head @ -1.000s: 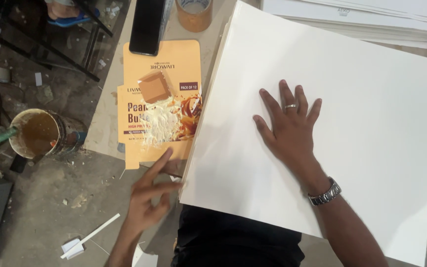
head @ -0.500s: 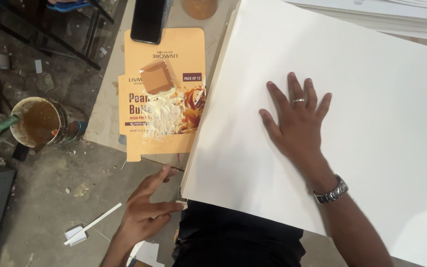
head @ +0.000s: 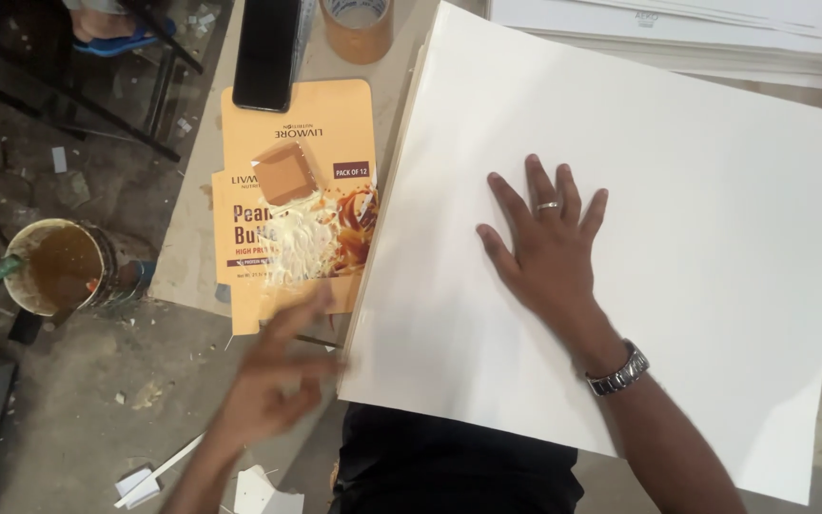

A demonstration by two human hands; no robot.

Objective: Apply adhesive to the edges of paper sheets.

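My right hand (head: pixel 549 243) lies flat, fingers spread, on a large white sheet (head: pixel 696 190) that covers most of the table; it wears a ring and a metal wristwatch. My left hand (head: pixel 278 376), blurred with motion, hovers with fingers apart beside the sheet's lower left corner, just below a flattened orange carton (head: pixel 306 124). It holds nothing. The sheet's left edge overlaps the carton's right side.
A black phone (head: pixel 266 52) and a roll of brown tape (head: pixel 358 24) lie above the carton. A stack of white sheets (head: pixel 715 38) sits at the top right. On the floor at left stands a tin of brown glue (head: pixel 57 266); white scraps (head: pixel 149 476) lie below.
My left hand moved away from the sheet's corner, then came back up to it. My right hand stayed flat on the sheet.
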